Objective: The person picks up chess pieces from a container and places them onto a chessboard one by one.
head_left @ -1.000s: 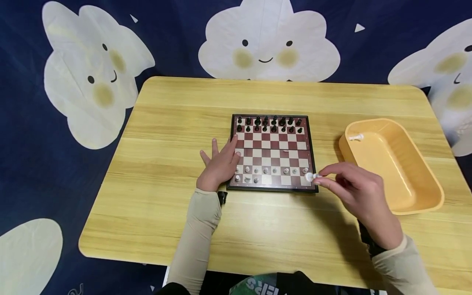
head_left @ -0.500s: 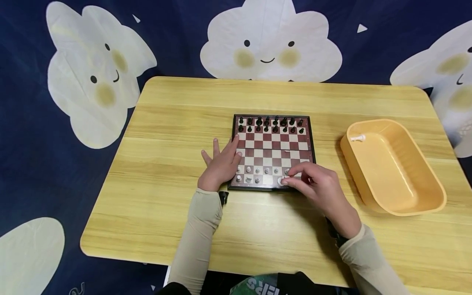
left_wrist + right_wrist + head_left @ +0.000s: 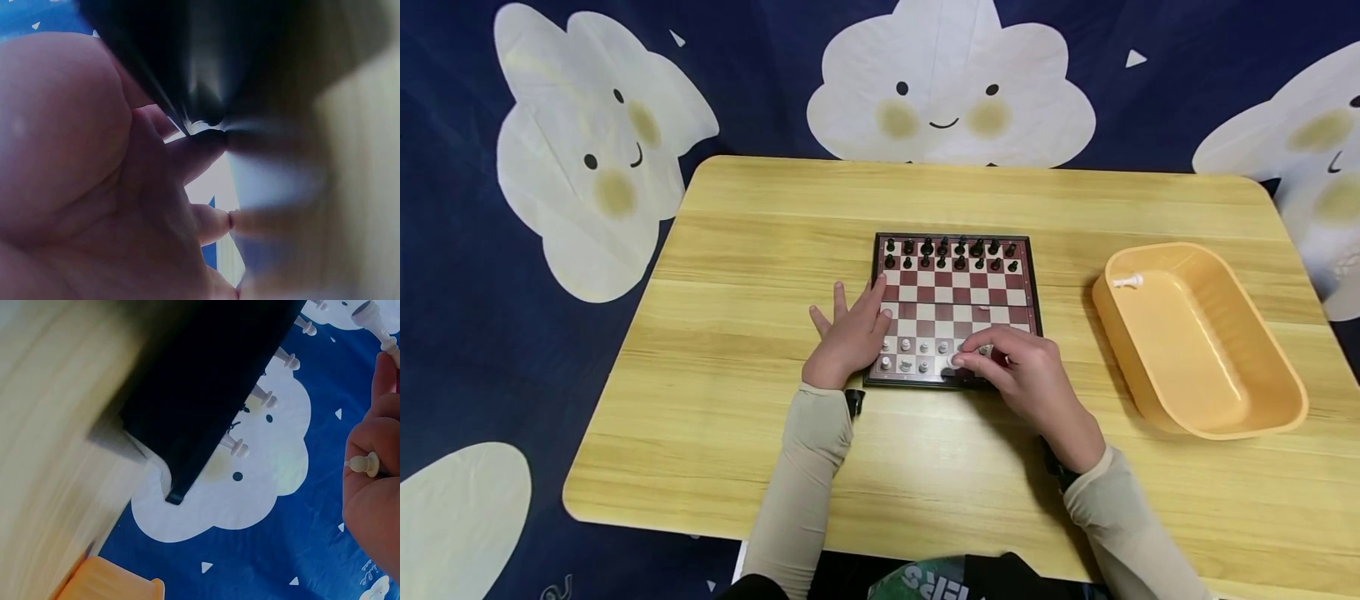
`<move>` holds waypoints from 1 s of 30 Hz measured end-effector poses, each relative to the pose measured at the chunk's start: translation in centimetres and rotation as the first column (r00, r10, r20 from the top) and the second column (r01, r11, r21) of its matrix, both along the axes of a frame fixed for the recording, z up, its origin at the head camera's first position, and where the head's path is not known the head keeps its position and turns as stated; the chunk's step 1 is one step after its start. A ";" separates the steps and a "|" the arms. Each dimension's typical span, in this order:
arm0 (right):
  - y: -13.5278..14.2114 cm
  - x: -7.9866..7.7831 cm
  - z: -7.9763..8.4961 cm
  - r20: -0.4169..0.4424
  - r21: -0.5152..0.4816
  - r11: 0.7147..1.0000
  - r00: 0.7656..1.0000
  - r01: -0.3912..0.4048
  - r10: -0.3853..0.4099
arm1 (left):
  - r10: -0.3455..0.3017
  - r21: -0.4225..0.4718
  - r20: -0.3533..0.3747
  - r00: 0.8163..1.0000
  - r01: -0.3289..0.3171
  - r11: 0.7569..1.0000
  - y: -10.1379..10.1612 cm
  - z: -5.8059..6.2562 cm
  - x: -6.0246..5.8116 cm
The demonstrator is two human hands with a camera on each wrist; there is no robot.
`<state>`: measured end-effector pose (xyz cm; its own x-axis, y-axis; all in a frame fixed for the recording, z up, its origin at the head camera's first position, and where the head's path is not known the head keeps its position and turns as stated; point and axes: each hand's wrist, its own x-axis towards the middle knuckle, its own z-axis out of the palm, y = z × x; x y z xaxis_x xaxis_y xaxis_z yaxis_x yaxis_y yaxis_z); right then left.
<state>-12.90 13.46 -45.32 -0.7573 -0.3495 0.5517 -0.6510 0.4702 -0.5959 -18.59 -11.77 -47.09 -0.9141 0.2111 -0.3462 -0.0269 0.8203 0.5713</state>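
A chessboard lies on the table, with black chess pieces in two rows along its far side. White pieces stand on its near side, partly hidden by my right hand. That hand pinches a white chess piece between thumb and fingertips, low over the nearest row, right of three standing white ones. In the right wrist view a second pale piece pokes out from the curled fingers. My left hand rests on the board's left edge with fingers spread; the left wrist view shows its palm beside the dark board edge.
To the right of the board stands a yellow-orange plastic bin with one white piece lying in it. The wooden table has rounded corners. Behind it hangs a dark blue cloth with white clouds.
My right hand has moved left from the board's right edge with the white chess piece, to above the middle of the nearest row. My left hand stays in place.
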 end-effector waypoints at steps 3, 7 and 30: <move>-0.2 0.0 0.0 0.016 0.021 1.000 1.000 0.009 -0.010 | -0.001 -0.001 -0.003 1.000 0.001 1.000 -0.1 0.0 0.0; -0.3 0.0 0.1 0.050 0.053 0.998 0.998 0.028 -0.031 | -0.005 0.003 -0.006 1.000 0.005 1.000 -0.1 0.1 0.1; -1.1 0.0 -0.1 0.189 0.195 0.981 0.981 0.004 -0.041 | -0.005 -0.007 0.006 1.000 0.005 1.000 -0.1 0.1 0.0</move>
